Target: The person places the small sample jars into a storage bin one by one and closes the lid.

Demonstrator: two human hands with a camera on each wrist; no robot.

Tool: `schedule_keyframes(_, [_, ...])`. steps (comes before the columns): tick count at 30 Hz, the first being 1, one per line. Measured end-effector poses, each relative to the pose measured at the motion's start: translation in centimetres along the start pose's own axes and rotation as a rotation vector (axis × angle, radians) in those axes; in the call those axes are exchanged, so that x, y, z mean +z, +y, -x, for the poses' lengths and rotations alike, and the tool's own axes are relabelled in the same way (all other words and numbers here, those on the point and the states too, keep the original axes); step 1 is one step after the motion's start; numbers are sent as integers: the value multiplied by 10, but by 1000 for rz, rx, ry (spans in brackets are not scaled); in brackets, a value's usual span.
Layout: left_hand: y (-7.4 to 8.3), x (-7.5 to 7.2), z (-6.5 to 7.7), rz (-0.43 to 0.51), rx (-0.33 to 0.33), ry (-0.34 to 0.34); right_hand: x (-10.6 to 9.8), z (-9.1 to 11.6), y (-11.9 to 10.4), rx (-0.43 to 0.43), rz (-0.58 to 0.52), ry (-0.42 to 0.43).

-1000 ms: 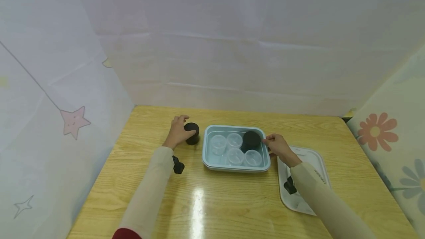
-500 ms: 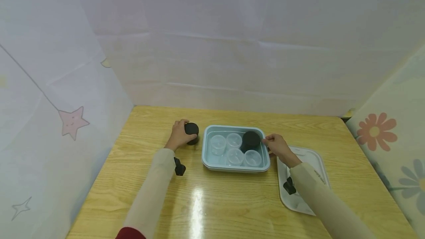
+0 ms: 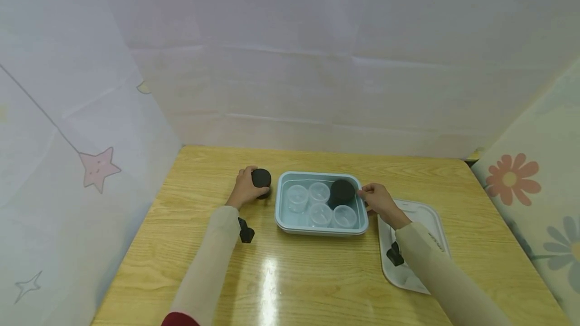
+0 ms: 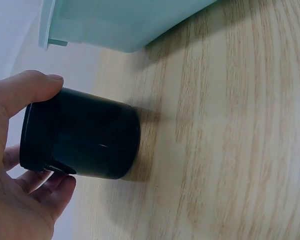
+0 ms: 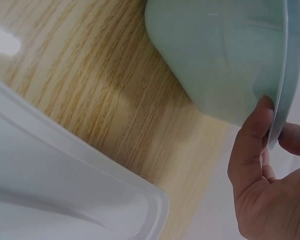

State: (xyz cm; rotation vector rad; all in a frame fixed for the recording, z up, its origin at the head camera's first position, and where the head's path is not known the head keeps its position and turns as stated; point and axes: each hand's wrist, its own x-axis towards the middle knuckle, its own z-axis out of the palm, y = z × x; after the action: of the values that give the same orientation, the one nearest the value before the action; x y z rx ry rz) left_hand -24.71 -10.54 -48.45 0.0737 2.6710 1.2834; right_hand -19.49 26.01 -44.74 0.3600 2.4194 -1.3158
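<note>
A black lidded jar [image 3: 261, 178] stands on the table, left of a light blue plastic basin [image 3: 321, 230]. My left hand [image 3: 245, 187] grips it near the lid, thumb on one side and fingers on the other, as the left wrist view shows on the jar [image 4: 92, 135]. On the basin's right side my right hand [image 3: 380, 200] pinches the rim; in the right wrist view its thumb and fingers sit either side of the basin's edge [image 5: 282, 65]. Inside the basin are several clear plastic cups [image 3: 320, 214] and another black jar [image 3: 342, 192].
A white tray or lid [image 3: 439, 225] lies on the wooden table [image 3: 317, 280] to the right, partly under the right forearm. Printed fabric walls [image 3: 290, 94] rise behind the table and at both sides.
My left hand has closed in on the black jar standing on the table and now grips it. The right hand and the basin have stayed in place.
</note>
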Motion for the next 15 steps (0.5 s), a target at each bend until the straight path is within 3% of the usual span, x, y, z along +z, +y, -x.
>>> schedule_keyframes(15, [3,-5,3,-8,-4,19,0,2,-2,-11,2,-10])
